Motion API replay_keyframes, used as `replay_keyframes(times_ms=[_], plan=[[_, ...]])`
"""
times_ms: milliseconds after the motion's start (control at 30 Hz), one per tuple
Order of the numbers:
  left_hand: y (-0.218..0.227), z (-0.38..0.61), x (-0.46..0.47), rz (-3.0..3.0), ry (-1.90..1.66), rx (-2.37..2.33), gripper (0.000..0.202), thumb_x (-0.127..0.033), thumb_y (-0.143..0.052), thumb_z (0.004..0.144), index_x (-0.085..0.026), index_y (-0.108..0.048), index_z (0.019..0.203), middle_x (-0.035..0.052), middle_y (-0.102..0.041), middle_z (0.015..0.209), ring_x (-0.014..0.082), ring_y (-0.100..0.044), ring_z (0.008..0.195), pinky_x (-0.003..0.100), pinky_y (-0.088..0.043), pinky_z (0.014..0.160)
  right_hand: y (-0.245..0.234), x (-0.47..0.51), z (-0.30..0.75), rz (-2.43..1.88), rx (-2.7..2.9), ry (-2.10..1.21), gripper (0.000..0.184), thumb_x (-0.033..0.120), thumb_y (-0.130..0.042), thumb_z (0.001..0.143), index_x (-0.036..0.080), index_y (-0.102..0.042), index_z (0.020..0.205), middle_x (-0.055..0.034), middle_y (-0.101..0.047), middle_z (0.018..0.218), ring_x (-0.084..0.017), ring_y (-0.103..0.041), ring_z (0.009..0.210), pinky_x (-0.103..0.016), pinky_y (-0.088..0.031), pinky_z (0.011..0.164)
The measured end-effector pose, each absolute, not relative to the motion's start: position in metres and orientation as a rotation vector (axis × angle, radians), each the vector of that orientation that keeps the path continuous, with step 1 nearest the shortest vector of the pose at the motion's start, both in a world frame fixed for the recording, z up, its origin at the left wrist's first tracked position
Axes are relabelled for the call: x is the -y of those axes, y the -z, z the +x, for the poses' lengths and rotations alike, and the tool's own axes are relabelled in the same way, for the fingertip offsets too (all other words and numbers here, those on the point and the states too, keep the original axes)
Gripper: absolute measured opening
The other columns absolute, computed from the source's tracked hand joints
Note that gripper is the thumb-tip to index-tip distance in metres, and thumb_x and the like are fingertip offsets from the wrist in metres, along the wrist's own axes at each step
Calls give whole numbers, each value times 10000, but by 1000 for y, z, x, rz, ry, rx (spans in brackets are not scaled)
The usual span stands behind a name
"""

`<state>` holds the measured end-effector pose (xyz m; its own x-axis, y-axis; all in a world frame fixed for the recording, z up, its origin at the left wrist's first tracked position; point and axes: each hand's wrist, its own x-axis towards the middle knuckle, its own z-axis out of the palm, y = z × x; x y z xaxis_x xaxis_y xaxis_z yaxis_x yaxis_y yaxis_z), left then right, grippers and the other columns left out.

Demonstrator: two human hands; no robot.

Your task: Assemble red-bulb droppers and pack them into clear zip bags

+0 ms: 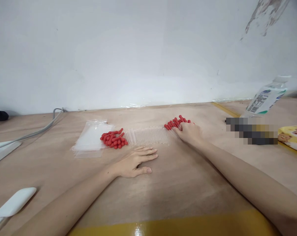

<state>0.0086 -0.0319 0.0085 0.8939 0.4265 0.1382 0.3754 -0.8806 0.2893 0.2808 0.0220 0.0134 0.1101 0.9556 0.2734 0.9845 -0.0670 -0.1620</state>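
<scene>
My left hand (139,161) lies flat on the wooden table, fingers stretched out, just in front of a row of thin transparent tubes (148,136). To the left of the tubes is a heap of red rubber bulbs (114,139), like dropper bulbs. My right hand (189,132) is closed at the right end of the row, beside a second group of red bulbs (174,122). Thin transparent stems show under its thumb, seemingly joined to these bulbs. The curled fingers hide whatever they grip. A stack of clear plastic bags (90,137) rests left of the heap.
A labelled plastic bottle (266,98) leans at the right, near a blurred dark object (254,131) and a yellow packet (293,137). A white charger (16,201), grey cables (42,129) and a power strip (5,150) lie left. A white wall (138,59) stands behind.
</scene>
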Motion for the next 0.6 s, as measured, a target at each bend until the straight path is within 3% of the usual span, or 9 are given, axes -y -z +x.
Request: replay_keyframes(times_ms=[200,367,433,500,600], plan=[[-16,8,37,2883,-239,-563,570,-415,-471,876,-276,-268,1390,58,-319,1431,234,-279,1324,449,-224,1079,-13,-11,265,-1916,1969,39,334,480,-456,796,205,-619,701,-36,-652,695,-190,-593,691,-265,-320,569],[-16,-6,35,3113,-329,-635,530,-456,-489,850,-235,-403,1325,113,-414,1374,294,-323,1293,505,-233,1051,-15,-8,254,-1945,2061,-80,295,447,-469,789,216,-637,715,-44,-676,763,-219,-608,729,-265,-320,535],[-14,-18,28,3205,-477,-772,434,-429,-493,853,-216,-511,1230,127,-555,1227,295,-462,1179,487,-325,987,-17,-9,253,-1965,2093,-81,287,400,-456,793,204,-640,693,-58,-674,752,-220,-609,710,-268,-328,524],[-13,-31,19,3199,-724,-1046,281,-335,-442,889,-207,-612,1071,104,-655,986,234,-587,969,377,-442,844,-19,-11,252,-1997,2130,-81,280,338,-442,790,188,-642,665,-75,-670,726,-217,-608,680,-272,-339,518],[-20,-44,6,3013,-956,-1602,313,-313,-385,907,-204,-658,800,42,-645,714,158,-596,691,253,-442,610,-22,-15,250,-2067,2171,-105,262,286,-446,763,170,-648,644,-96,-665,704,-223,-613,659,-279,-360,517]])
